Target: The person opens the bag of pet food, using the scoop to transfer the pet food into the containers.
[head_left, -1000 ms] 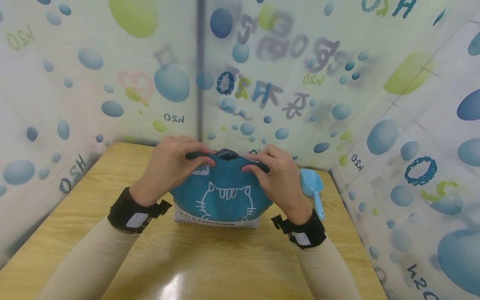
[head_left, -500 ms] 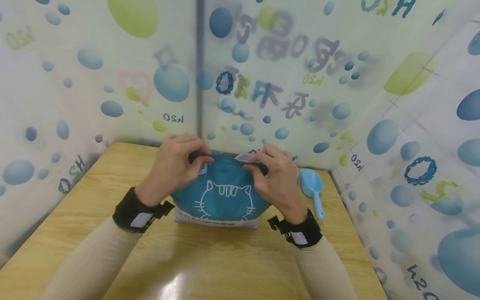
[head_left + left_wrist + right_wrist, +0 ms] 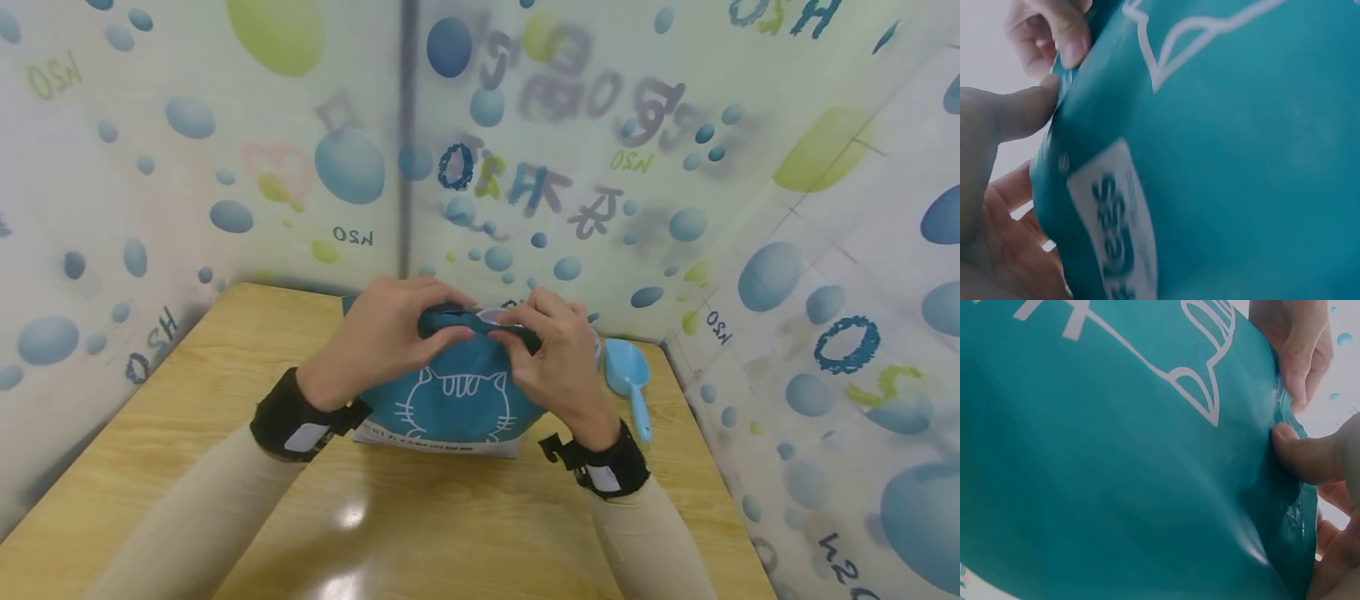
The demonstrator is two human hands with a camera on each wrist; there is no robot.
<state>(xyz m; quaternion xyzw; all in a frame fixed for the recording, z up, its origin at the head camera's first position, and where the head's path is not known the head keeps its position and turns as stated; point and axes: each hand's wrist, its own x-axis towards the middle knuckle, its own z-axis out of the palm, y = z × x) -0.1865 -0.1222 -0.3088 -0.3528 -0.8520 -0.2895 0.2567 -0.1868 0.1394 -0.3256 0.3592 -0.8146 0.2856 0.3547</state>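
Observation:
A teal plastic bag with a white cat outline and a pale bottom band stands upright on the table. My left hand pinches its top edge near the middle, thumb in front and fingers behind. Close beside it, my right hand pinches the same edge a little to the right. The left wrist view shows a white printed label on the bag below the left thumb. In the right wrist view, the right thumb presses the bag's rim, with the left fingertips just beyond. The bag's contents are hidden.
A light blue scoop lies on the wooden table right of the bag. Partly hidden behind my right hand is the edge of a clear, rounded thing. Patterned walls enclose the table at the back and sides.
My left hand has slid right along the bag's top edge, closer to the right hand. The dark opening seen a second ago has closed up. My right hand has hardly moved.

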